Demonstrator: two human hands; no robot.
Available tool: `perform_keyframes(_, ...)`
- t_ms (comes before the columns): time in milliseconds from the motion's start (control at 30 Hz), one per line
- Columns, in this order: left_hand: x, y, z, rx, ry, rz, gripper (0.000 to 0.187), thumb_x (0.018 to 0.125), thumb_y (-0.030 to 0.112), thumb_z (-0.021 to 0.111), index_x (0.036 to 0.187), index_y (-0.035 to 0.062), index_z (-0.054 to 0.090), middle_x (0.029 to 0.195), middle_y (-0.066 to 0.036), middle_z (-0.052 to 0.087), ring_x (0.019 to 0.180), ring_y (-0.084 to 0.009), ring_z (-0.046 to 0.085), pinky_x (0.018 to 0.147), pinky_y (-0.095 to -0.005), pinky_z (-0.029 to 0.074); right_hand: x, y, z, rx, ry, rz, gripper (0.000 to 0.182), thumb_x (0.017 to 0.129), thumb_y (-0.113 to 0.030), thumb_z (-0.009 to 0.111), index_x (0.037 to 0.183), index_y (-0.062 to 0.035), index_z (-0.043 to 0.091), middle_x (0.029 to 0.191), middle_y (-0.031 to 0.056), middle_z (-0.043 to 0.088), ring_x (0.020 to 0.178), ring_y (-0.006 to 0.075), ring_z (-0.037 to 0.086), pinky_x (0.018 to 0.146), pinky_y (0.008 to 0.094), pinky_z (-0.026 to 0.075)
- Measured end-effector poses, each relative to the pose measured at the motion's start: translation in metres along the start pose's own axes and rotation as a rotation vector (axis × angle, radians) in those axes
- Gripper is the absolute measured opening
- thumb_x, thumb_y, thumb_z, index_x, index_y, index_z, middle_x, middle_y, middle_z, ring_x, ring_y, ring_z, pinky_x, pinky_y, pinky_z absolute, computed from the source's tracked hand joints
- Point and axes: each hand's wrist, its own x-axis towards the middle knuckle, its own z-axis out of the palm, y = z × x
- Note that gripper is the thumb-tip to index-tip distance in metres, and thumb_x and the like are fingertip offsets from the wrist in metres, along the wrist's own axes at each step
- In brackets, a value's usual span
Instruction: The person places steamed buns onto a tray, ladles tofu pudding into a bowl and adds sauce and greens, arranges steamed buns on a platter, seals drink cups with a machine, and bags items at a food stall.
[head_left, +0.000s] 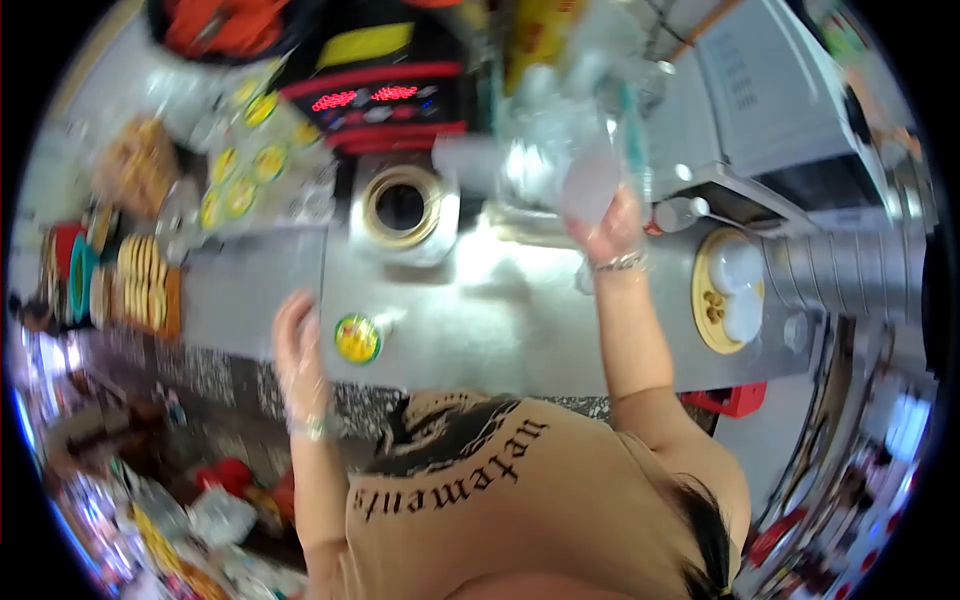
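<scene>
My left hand point(302, 355), in a clear thin glove, is over the front left edge of the metal counter point(480, 330), its fingers apart and nothing in them. A small cup with a yellow and green lid point(358, 339) stands just to its right. My right hand point(612, 228) is raised at the right of the counter, with its fingers on a whitish translucent cup point(591, 185), blurred by motion. Behind that cup is a clear bin of plastic cups point(535, 165). A machine with a round opening point(403, 212) sits between my hands, farther back.
Several lidded cups point(240, 195) stand at the back left, beside a bag of brown food point(137, 168). Pale rolls point(143, 280) lie on a wooden board at the far left. A yellow tray point(708, 330) with white bowls is at the right, near stacked metal containers point(850, 272).
</scene>
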Motion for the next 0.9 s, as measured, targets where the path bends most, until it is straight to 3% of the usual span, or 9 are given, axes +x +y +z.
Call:
perform_keyframes(100, -0.002, 0.028, 0.008, -0.129, -0.083, 0.154, 0.024, 0.090, 0.018, 0.052, 0.102, 0.0016, 0.065, 0.120, -0.015, 0.057, 0.115, -0.0260, 0.052, 0.103, -0.0362, 0.035, -0.010, 0.107, 0.006, 0.254, -0.358, 0.201, 0.030, 0.095, -0.028, 0.047, 0.107, -0.0032, 0.058, 0.107, 0.0144, 0.063, 0.101, 0.0286, 0.062, 0.094, 0.0447, 0.048)
perform_keyframes(233, -0.025, 0.013, -0.031, -0.278, -0.022, 0.212, 0.024, 0.093, 0.019, 0.047, 0.093, 0.0006, 0.062, 0.109, -0.013, 0.059, 0.099, -0.0207, 0.055, 0.093, -0.0311, 0.041, -0.041, 0.198, 0.016, 0.082, -0.110, 0.386, 0.024, 0.091, -0.026, 0.053, 0.101, -0.0057, 0.060, 0.101, 0.0170, 0.065, 0.083, 0.0265, 0.064, 0.080, 0.0395, 0.053)
perform_keyframes(300, -0.040, 0.007, -0.053, -0.245, -0.026, 0.304, 0.024, 0.094, 0.017, 0.046, 0.083, 0.0004, 0.058, 0.098, -0.009, 0.057, 0.089, -0.0184, 0.054, 0.084, -0.0301, 0.042, -0.059, 0.221, 0.031, -0.421, 0.023, 0.391, 0.021, 0.093, -0.023, 0.052, 0.102, -0.0060, 0.060, 0.099, 0.0137, 0.066, 0.079, 0.0190, 0.064, 0.071, 0.0316, 0.053)
perform_keyframes(367, -0.060, 0.004, -0.068, -0.194, 0.017, 0.208, 0.020, 0.087, 0.018, 0.057, 0.084, -0.0007, 0.060, 0.089, -0.010, 0.056, 0.092, -0.0209, 0.055, 0.084, -0.0314, 0.043, -0.076, 0.251, 0.048, -0.887, 0.077, 0.330, 0.018, 0.095, -0.018, 0.051, 0.103, -0.0058, 0.060, 0.097, 0.0077, 0.067, 0.077, 0.0121, 0.062, 0.065, 0.0259, 0.051)
perform_keyframes(467, -0.076, -0.017, -0.087, -0.160, -0.053, 0.022, 0.042, 0.083, 0.033, 0.066, 0.108, 0.0012, 0.053, 0.099, -0.011, 0.056, 0.093, -0.0228, 0.054, 0.085, -0.0318, 0.044, -0.090, 0.283, 0.048, -0.914, 0.047, 0.308, 0.014, 0.096, -0.016, 0.049, 0.094, -0.0057, 0.058, 0.086, -0.0018, 0.061, 0.074, 0.0068, 0.055, 0.066, 0.0234, 0.046)
perform_keyframes(567, -0.090, -0.037, -0.106, -0.100, -0.072, -0.012, 0.048, 0.084, 0.037, 0.066, 0.112, 0.0006, 0.052, 0.102, -0.010, 0.057, 0.092, -0.0208, 0.053, 0.087, -0.0312, 0.044, -0.104, 0.311, 0.063, -0.997, -0.031, 0.254, 0.015, 0.096, -0.017, 0.048, 0.087, -0.0065, 0.055, 0.078, -0.0051, 0.054, 0.070, 0.0060, 0.049, 0.066, 0.0223, 0.042)
perform_keyframes(600, -0.089, -0.042, -0.109, -0.450, -0.099, -0.118, 0.040, 0.089, 0.033, 0.062, 0.110, 0.0004, 0.055, 0.102, -0.007, 0.058, 0.090, -0.0159, 0.053, 0.084, -0.0287, 0.044, -0.106, 0.318, 0.065, -0.978, -0.020, 0.289, 0.016, 0.096, -0.017, 0.048, 0.088, -0.0065, 0.055, 0.079, -0.0045, 0.055, 0.071, 0.0064, 0.050, 0.066, 0.0230, 0.043)
perform_keyframes(700, -0.093, -0.044, -0.137, -0.660, -0.122, -0.254, 0.025, 0.093, 0.024, 0.056, 0.104, 0.0008, 0.058, 0.093, -0.001, 0.057, 0.087, -0.0098, 0.049, 0.080, -0.0253, 0.040, -0.115, 0.333, 0.079, -0.988, -0.019, 0.346, 0.016, 0.096, -0.019, 0.048, 0.089, -0.0068, 0.057, 0.082, -0.0026, 0.058, 0.073, 0.0074, 0.053, 0.068, 0.0245, 0.045)
perform_keyframes(900, -0.100, -0.065, -0.146, -0.699, -0.288, -0.268, 0.017, 0.093, 0.020, 0.056, 0.092, 0.0041, 0.062, 0.080, 0.003, 0.059, 0.074, -0.0069, 0.051, 0.070, -0.0225, 0.042, -0.127, 0.349, 0.086, -0.866, 0.095, 0.480, 0.016, 0.095, -0.018, 0.049, 0.092, -0.0066, 0.058, 0.084, -0.0008, 0.060, 0.074, 0.0088, 0.056, 0.069, 0.0251, 0.048)
